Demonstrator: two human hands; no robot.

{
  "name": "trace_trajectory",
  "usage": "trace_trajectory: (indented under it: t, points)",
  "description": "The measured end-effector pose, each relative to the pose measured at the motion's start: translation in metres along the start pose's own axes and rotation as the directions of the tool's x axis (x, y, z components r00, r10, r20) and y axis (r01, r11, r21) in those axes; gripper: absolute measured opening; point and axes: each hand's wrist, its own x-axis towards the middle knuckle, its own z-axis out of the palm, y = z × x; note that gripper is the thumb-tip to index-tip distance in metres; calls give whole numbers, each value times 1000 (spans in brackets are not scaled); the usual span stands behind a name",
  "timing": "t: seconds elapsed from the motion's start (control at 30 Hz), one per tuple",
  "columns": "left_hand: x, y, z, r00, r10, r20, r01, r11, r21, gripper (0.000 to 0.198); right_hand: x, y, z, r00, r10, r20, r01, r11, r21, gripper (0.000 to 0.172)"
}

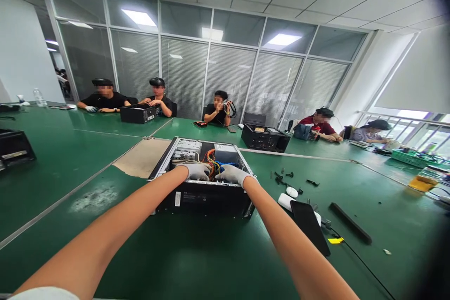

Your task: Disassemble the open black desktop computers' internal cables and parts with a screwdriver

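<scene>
An open black desktop computer case (211,202) lies on the green table in front of me, its inside facing up. My left hand (198,171), in a pale grey glove, reaches over the near edge into the case beside the bundled cables (211,155). From the right, my right hand (232,174), gloved the same way, reaches in near a blue part (225,164). Both hands bend downward inside the case. Their fingertips are hidden among the cables and parts, so any grip is unclear. A grey metal box (227,155) sits at the back right inside the case.
On the right lie a black phone (309,227), a white charger case (286,201), small black parts (279,179), a dark strip (350,222) and a cable (365,262). Brown cardboard (140,159) lies left of the case. Another case (265,138) stands farther back; several people sit beyond.
</scene>
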Motion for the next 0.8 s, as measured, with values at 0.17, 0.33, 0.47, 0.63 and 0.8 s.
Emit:
trace_trajectory:
  t: [0.17,0.33,0.47,0.63,0.8]
  points:
    - [-13,4,-7,990,1,-138,-12,997,-81,44,-2,1,-8,979,-112,-171,139,978,157,31]
    - [-18,21,-17,969,31,-243,-59,993,-106,33,-5,0,-15,935,-38,-352,0,994,-108,39]
    - [-22,31,-24,881,-43,-471,7,997,-77,27,-4,-1,-15,947,-85,-309,-22,945,-328,39]
    - [-28,34,-28,776,-160,-610,113,987,-115,33,-4,1,-14,918,32,-395,-119,973,-198,46]
    - [-26,32,-27,706,-203,-678,172,978,-113,40,-10,2,-18,863,-45,-503,-96,963,-250,46]
